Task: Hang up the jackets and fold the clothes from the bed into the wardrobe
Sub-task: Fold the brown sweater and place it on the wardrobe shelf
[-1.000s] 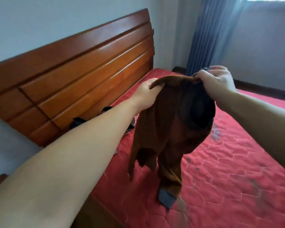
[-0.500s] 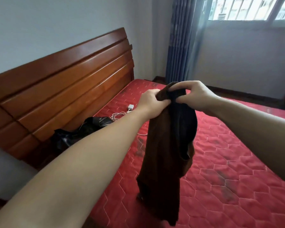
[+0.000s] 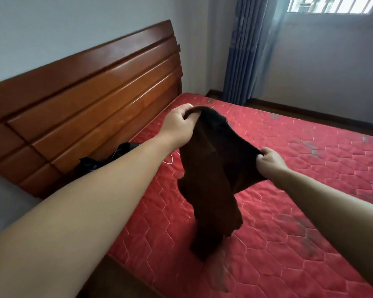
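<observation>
Mid-frame, both hands hold a dark brown garment (image 3: 213,168) up over the bed (image 3: 310,190) w/ its red quilted cover. Left hand (image 3: 179,125) is closed on the top edge, higher up; right hand (image 3: 268,160) pinches the other edge, lower & to the right. Rest of the cloth hangs down toward frame centre-bottom. A black item (image 3: 91,164) lies by the wooden headboard (image 3: 84,100), left of frame, partly hidden by the left forearm.
</observation>
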Demonstrator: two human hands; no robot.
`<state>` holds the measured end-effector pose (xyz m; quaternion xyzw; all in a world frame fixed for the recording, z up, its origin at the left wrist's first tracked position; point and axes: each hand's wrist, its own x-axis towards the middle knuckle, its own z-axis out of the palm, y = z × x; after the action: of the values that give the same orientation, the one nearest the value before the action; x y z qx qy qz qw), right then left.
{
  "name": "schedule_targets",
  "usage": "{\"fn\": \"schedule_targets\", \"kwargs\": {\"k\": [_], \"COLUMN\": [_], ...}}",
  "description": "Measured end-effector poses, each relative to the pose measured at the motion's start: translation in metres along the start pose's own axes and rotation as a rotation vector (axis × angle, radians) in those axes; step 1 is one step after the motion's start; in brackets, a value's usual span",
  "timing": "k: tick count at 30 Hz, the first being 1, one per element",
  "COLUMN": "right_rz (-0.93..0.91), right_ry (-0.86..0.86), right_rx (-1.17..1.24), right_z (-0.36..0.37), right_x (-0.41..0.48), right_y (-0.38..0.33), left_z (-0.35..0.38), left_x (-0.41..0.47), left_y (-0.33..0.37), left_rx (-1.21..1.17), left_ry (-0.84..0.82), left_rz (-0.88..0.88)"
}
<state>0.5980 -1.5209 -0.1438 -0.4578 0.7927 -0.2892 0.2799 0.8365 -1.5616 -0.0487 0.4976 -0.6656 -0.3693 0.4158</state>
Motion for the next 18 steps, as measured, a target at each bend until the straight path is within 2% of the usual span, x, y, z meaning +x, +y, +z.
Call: {"fn": "schedule_targets", "kwargs": {"k": [4, 7, 12, 18], "right_rz": [-0.211, -0.312, -0.238, -0.231], "right_ry": [0.161, 0.201, 0.157, 0.197], "right_rx": [-0.091, -0.179, -0.159, -0.087], "right_z": [-0.022, -0.036, -0.066, -0.14], "right_x": [0.007, 0.003, -0.012, -0.057], "right_y": [-0.039, -0.068, -0.097, -0.107], "left_z": [-0.024, -0.03, -0.025, 0.003], "left_x": [-0.001, 0.0, -0.007, -0.038], "left_y": [-0.006, 0.003, 0.03, 0.088], "left_rx": [0.038, 0.108, 0.272, 0.346], "left_ry": [0.05, 0.078, 0.046, -0.145], "left_rz": [-0.041, -0.067, -0.1, -0.18]}}
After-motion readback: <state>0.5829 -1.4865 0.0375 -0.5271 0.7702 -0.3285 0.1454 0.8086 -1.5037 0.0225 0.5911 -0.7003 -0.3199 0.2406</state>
